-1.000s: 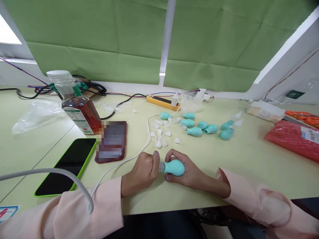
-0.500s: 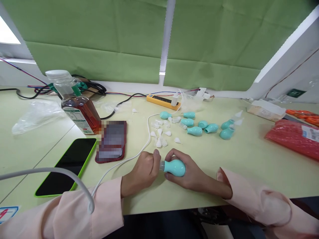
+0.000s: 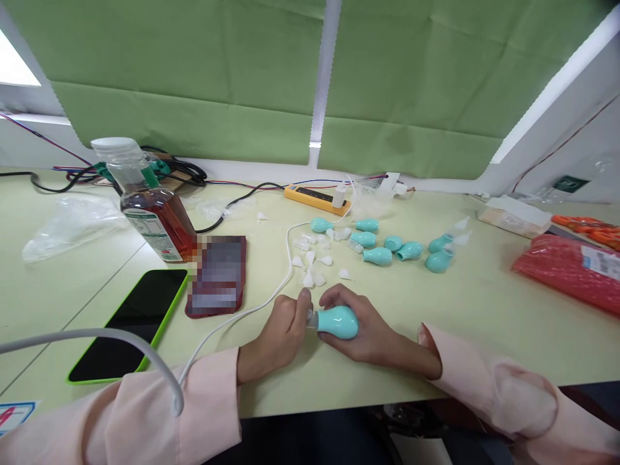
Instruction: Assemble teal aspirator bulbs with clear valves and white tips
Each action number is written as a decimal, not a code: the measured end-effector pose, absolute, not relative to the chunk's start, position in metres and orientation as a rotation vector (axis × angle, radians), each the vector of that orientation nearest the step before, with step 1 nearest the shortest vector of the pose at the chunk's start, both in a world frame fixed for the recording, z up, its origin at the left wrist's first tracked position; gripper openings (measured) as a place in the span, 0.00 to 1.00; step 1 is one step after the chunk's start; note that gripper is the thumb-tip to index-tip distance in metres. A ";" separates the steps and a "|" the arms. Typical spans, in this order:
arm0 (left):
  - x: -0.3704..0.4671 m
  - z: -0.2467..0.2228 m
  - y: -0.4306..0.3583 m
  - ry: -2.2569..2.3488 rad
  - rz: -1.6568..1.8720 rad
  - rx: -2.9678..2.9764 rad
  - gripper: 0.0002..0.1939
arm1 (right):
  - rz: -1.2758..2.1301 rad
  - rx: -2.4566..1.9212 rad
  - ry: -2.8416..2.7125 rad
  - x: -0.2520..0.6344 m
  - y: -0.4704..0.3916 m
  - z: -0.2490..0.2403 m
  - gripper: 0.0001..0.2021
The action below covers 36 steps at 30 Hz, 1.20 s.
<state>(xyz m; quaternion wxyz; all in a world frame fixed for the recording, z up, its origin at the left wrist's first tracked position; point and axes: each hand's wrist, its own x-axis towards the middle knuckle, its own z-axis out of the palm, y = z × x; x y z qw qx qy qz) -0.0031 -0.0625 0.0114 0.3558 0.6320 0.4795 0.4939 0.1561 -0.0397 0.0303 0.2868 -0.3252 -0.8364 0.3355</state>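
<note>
My right hand (image 3: pixel 361 326) is wrapped around a teal squeeze bulb (image 3: pixel 338 322), which lies on its side with its neck toward the left. A clear connector (image 3: pixel 312 320) sits at the bulb's neck. My left hand (image 3: pixel 283 328) is closed in a fist with the thumb on top, gripping the connector end; the fingers hide most of what is inside. Just beyond my hands lie several white pointed tips (image 3: pixel 309 279) and several clear connectors (image 3: pixel 305 241). Loose teal bulbs (image 3: pixel 378 256) rest farther right, and two teal bulbs with white tips (image 3: pixel 440 260) stand apart from them.
A bottle of reddish-brown liquid (image 3: pixel 159 223), a dark red phone (image 3: pixel 217 278) and a green-edged phone (image 3: pixel 130 323) are on the left. A white cable (image 3: pixel 264 302) runs to a yellow power strip (image 3: pixel 314 200). At right lie a red plastic package (image 3: pixel 564 268) and a small box (image 3: pixel 513 216).
My right hand and the bulb have shifted slightly up and left. A little more of the clear piece shows between the bulb and my left fist.
</note>
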 end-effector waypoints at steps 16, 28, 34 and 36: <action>0.000 0.028 -0.062 1.039 1.404 1.471 0.07 | 0.176 -0.948 -2.279 0.183 0.000 0.044 0.22; -0.002 0.032 -0.068 0.988 0.964 1.368 0.10 | 0.875 -0.984 -2.356 0.190 0.015 0.047 0.09; -0.002 0.025 -0.063 1.100 1.003 1.637 0.11 | 1.053 -0.717 -2.364 0.198 0.005 0.068 0.08; -0.002 0.024 -0.062 1.140 1.039 1.698 0.11 | 1.026 -0.666 -2.435 0.201 0.006 0.070 0.08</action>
